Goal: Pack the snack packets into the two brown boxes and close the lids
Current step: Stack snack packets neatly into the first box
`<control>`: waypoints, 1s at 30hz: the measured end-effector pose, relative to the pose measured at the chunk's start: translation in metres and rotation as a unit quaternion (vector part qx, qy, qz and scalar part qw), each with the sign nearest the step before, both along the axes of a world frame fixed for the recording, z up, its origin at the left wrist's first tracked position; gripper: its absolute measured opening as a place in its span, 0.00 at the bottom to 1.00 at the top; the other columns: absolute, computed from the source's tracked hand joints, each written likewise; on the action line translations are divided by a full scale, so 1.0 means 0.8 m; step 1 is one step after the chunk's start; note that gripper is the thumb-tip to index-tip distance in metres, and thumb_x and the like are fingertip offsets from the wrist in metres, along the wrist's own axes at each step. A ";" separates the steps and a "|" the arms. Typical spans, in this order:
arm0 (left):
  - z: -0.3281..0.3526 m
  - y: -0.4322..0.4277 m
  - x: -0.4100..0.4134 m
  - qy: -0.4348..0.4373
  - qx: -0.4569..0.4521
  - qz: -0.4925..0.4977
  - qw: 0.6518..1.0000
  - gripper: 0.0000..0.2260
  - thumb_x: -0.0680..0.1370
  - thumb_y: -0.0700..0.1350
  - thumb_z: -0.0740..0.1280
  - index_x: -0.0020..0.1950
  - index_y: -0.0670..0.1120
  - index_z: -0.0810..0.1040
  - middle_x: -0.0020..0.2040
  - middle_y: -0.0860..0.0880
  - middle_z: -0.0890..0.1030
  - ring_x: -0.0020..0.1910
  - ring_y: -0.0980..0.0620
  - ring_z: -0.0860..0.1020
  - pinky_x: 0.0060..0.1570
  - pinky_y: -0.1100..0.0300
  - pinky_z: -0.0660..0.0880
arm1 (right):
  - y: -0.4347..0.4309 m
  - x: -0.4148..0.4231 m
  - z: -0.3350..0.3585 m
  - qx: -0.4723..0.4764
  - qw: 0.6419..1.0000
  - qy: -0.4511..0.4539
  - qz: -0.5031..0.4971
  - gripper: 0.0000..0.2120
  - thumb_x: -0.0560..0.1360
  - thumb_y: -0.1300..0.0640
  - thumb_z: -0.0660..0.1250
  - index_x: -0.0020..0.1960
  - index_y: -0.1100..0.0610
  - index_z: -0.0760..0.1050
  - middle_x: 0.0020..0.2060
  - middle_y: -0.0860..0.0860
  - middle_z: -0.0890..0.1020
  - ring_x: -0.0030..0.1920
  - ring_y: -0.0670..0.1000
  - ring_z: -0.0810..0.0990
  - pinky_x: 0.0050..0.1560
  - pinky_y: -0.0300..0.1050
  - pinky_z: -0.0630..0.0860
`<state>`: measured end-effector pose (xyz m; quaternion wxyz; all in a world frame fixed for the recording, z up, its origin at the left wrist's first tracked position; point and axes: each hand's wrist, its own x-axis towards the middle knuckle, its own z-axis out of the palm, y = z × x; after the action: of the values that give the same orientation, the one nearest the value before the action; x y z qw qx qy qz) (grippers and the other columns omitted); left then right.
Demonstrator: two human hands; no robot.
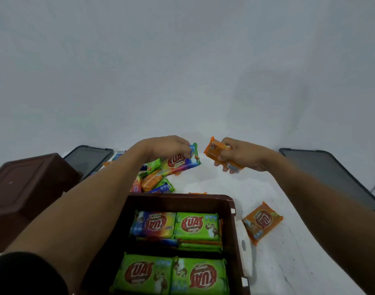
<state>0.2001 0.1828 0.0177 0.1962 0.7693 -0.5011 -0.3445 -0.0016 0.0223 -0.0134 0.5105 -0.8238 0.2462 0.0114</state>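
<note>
An open brown box lies right in front of me, holding several green and multicoloured snack packets laid flat in stacks. A second brown box stands at the left, upside down or lidded; I cannot tell which. My left hand grips a multicoloured packet above a loose pile of packets behind the open box. My right hand holds an orange packet just to the right of it. One orange packet lies alone on the white table, right of the box.
Two dark grey lids lie flat at the back: one lid at the left behind the second box, the other lid at the far right. A white fitting sticks out beside the open box's right wall. A pale wall rises behind the table.
</note>
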 end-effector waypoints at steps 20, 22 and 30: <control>-0.076 0.194 -0.042 -0.287 -0.116 -0.173 0.935 0.34 0.70 0.56 0.77 0.71 0.47 0.71 0.60 0.50 0.68 0.58 0.52 0.70 0.52 0.60 0.68 | 0.224 -0.048 -0.055 -0.307 0.951 -0.011 0.021 0.27 0.66 0.42 0.79 0.57 0.43 0.67 0.55 0.46 0.74 0.54 0.47 0.74 0.55 0.47 0.75; -0.091 0.206 -0.046 -0.307 -0.128 -0.154 0.930 0.39 0.70 0.57 0.76 0.77 0.47 0.66 0.65 0.49 0.68 0.65 0.50 0.68 0.61 0.57 0.69 | 0.235 -0.049 -0.064 -0.337 0.941 -0.011 0.006 0.25 0.67 0.43 0.78 0.56 0.43 0.68 0.54 0.46 0.74 0.54 0.48 0.74 0.55 0.47 0.75; -0.101 0.218 -0.059 -0.380 -0.129 -0.123 0.908 0.38 0.73 0.61 0.74 0.78 0.51 0.62 0.75 0.49 0.69 0.75 0.48 0.63 0.75 0.50 0.58 | 0.244 -0.046 -0.066 -0.468 0.882 0.010 0.055 0.21 0.68 0.34 0.73 0.47 0.46 0.67 0.50 0.42 0.77 0.52 0.48 0.72 0.48 0.46 0.69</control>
<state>0.1529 0.3574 -0.0631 0.0442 0.7426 -0.6680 0.0201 -0.0382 0.2176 -0.0665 0.0618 -0.9790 0.1816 -0.0690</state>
